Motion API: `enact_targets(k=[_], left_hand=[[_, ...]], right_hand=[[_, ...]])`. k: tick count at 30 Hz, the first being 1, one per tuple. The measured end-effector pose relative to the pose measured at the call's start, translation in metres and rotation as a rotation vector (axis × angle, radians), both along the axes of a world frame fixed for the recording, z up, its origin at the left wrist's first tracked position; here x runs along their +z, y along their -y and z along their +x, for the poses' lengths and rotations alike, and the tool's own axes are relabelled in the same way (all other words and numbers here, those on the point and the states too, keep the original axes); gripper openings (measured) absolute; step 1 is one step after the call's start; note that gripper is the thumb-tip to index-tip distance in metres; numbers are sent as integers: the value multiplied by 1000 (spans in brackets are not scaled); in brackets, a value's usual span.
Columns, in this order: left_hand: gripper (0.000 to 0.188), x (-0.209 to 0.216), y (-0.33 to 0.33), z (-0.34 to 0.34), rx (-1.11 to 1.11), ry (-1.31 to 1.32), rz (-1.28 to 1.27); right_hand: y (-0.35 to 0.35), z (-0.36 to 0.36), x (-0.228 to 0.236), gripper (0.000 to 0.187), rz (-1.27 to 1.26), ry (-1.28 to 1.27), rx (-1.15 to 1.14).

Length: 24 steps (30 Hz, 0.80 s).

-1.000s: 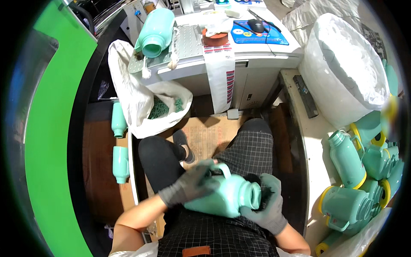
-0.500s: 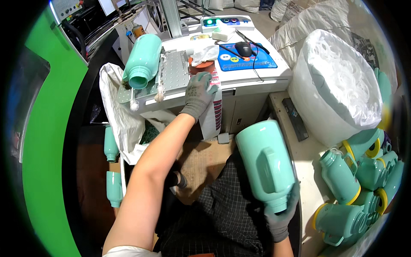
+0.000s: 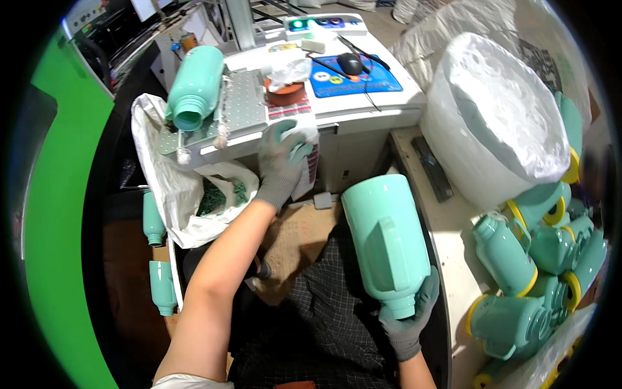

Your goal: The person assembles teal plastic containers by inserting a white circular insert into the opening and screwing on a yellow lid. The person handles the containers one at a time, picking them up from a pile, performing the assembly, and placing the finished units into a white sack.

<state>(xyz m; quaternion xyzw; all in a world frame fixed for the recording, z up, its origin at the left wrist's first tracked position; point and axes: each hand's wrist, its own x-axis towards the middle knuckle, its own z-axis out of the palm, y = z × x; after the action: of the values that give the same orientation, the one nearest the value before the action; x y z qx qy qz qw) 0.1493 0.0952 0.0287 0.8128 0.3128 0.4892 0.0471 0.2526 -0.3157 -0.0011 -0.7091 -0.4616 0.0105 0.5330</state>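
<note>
My right hand (image 3: pixel 408 327), in a grey glove, grips a turquoise jug-like flask body (image 3: pixel 389 240) round its threaded neck. The flask is tilted with its neck toward me, its wide base away and its handle facing up. In front of the white machine's table, my gloved left hand (image 3: pixel 283 155) has its fingers curled over a white strip with red print (image 3: pixel 289 110). Whether they pinch the strip is hidden. That strip hangs over the table edge beside an orange-red roll (image 3: pixel 285 94), on which crumpled white film lies. Another turquoise flask body (image 3: pixel 196 84) lies on a perforated metal plate (image 3: pixel 249 107).
A computer mouse (image 3: pixel 350 63) rests on a blue mat (image 3: pixel 356 84). At right, a big white sack (image 3: pixel 447 142) of translucent rings stands behind several piled turquoise flasks (image 3: pixel 512 321). Left, an open white sack (image 3: pixel 155 149) holds green scraps; two turquoise bodies (image 3: pixel 162 288) lie beside it.
My left hand has moved down from beside the roll onto the hanging strip, and more of the strip's print shows above it. My right hand still holds the flask in about the same pose.
</note>
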Motion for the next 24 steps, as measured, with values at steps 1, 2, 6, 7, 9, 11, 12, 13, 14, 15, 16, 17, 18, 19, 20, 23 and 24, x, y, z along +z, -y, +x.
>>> enact_targets(k=[1,2,6,7,9,11,12,13,14,15,16,17,18,19,20,23,24], left_hand=[[18,3,31,-11,-45,126,-110],[15,-6,52,-28,-99,189,-257],[8,24,125,-45,-626,644,-1447],[10,41,134,-45,-658,584,-1505],[12,43,135,-41,-802,502,-1578],[11,40,136,-41,-784,515,-1581],[11,40,136,-41,-775,514,-1584],[11,41,135,-41,-763,501,-1568],[11,40,135,-42,-751,485,-1558],[12,40,134,-42,-738,469,-1548],[14,40,135,-42,-669,364,-1498],[18,41,135,-43,-599,265,-1442],[22,41,136,-44,-526,169,-1385],[27,39,131,-46,-417,-48,-1243],[32,34,121,-52,-305,-256,-1095],[43,14,101,-90,-23,-531,-856],[46,11,93,-106,69,-570,-803]], right_hand=[[2,-3,2,107,-20,-12,-6],[2,-7,4,107,-30,-25,-5],[9,-11,1,107,-77,175,-9],[10,-13,5,108,-110,244,3],[9,-18,8,108,-154,332,-6],[11,-20,7,108,-161,370,-1],[11,-22,6,107,-163,384,-4],[11,-22,7,108,-173,387,-5],[12,-23,5,108,-175,386,4],[14,-23,3,108,-177,384,14],[15,-24,2,108,-178,383,25],[15,-26,3,108,-194,414,23],[14,-28,6,108,-209,446,24],[13,-30,8,108,-224,479,26],[14,-31,10,105,-228,442,11],[10,-27,13,98,-185,345,-5],[7,-24,16,103,-100,219,48]])
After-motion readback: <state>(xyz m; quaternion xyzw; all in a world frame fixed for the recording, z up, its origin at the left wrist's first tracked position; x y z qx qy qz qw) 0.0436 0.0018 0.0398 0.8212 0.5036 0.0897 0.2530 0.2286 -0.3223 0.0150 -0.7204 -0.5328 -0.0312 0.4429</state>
